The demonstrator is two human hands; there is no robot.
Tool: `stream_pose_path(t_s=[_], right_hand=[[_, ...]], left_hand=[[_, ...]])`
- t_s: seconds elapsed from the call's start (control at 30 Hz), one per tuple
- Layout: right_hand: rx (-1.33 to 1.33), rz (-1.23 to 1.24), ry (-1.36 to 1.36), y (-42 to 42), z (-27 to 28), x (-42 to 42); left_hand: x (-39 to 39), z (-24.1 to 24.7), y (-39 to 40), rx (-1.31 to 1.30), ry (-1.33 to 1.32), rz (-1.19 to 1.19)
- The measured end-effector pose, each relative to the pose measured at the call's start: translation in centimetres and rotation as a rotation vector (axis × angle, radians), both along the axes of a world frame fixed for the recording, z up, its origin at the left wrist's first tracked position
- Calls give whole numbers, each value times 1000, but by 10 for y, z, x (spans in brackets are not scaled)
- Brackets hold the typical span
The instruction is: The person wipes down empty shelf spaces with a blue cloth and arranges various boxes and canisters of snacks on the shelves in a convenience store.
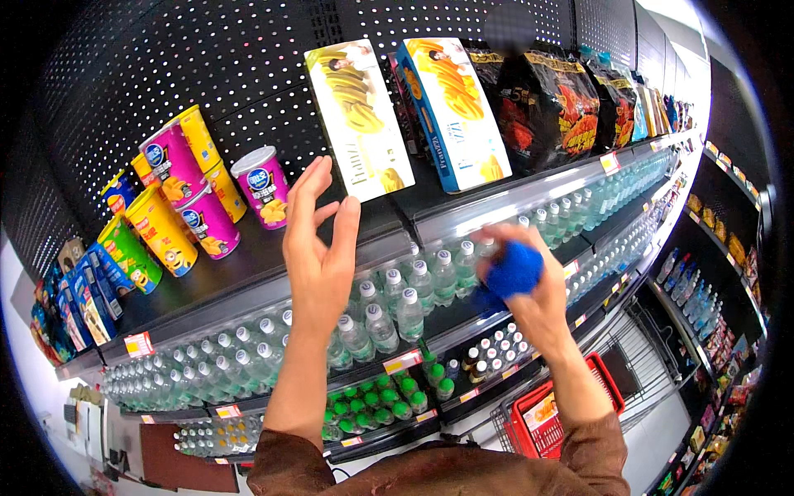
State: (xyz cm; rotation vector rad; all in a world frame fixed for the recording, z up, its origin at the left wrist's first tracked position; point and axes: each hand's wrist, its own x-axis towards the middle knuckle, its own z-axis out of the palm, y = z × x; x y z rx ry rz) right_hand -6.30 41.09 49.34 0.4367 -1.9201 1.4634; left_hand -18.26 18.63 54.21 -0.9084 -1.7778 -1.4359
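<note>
My left hand (319, 254) is raised at the lower left corner of a white and green snack box (363, 124) standing on the top shelf. Its fingers are apart, and whether they touch the box cannot be told. My right hand (536, 279), slightly blurred, grips a bunched blue cloth (515, 270) in front of the shelf edge, below a white and blue snack box (459, 118). A purple snack canister (263, 186) with a pale lid stands left of my left hand. Black snack bags (552, 105) stand right of the boxes.
Stacked yellow, purple and green canisters (161, 232) stand at the left on the top shelf. Rows of clear bottles (378, 328) and green-capped bottles (384, 397) fill the shelves below. A red basket (539, 412) sits with a metal cart (645, 372) at lower right.
</note>
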Motion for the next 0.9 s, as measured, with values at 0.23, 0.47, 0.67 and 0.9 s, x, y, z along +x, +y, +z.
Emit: stream_pose_path(t_s=[0.23,0.47,0.67,0.9], right_hand=[[244,-207,173,-46,62,-119],[45,-112,78,-52,65,-165],[-89,-133,205,-69,62,-124],[-26,-320,259,-86,46,-8]], left_hand=[[-56,10,-19,-209,-367,-40],[-71,16,-8,-126,-357,-270],[-52,14,0,6,-104,-176],[31,23,1,289,-276,-574]])
